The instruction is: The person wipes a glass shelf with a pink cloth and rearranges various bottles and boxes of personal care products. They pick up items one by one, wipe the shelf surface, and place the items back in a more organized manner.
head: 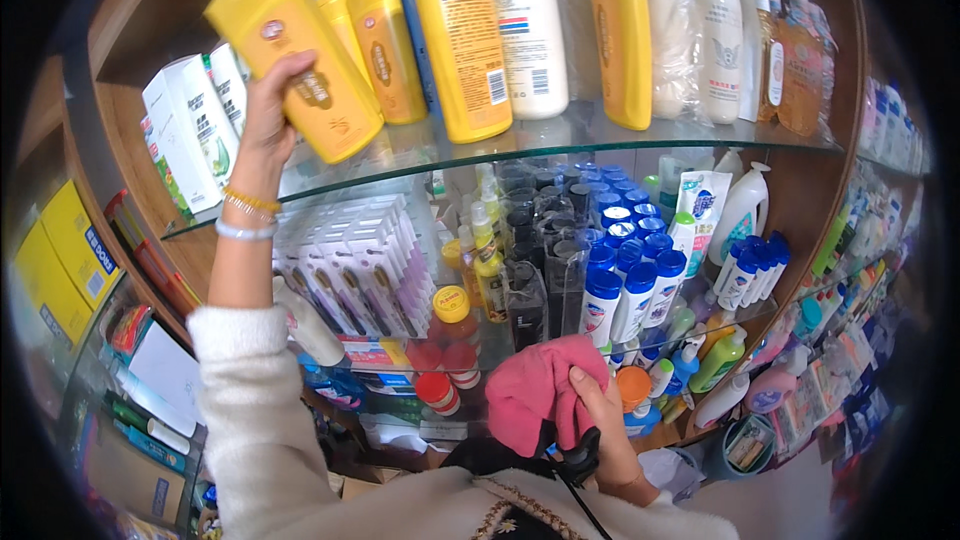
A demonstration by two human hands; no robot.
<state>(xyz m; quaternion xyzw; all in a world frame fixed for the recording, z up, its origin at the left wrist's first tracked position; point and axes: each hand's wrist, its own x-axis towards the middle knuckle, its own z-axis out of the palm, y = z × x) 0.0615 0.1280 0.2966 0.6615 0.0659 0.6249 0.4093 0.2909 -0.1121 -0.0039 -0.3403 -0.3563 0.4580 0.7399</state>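
Observation:
My left hand (274,109) grips a yellow plastic bottle (322,105) by its side, tilted to the left, at the front of the upper glass shelf (480,148). Whether the bottle's base touches the glass, I cannot tell. Low in front of my body, my right hand (600,405) holds a bunched pink cloth (536,386). More yellow bottles stand upright on the upper shelf, one (386,52) just behind the held one and another (465,45) showing its printed back. White boxes (191,127) lean at the shelf's left end.
White pump-type bottles (529,37) and amber bottles (802,67) fill the upper shelf's right. Below are packaged toothbrushes (352,270), black bottles (529,300), blue-capped bottles (637,292) and red-lidded jars (437,392). Wooden side panels bound the shelves. A bin (750,446) stands low right.

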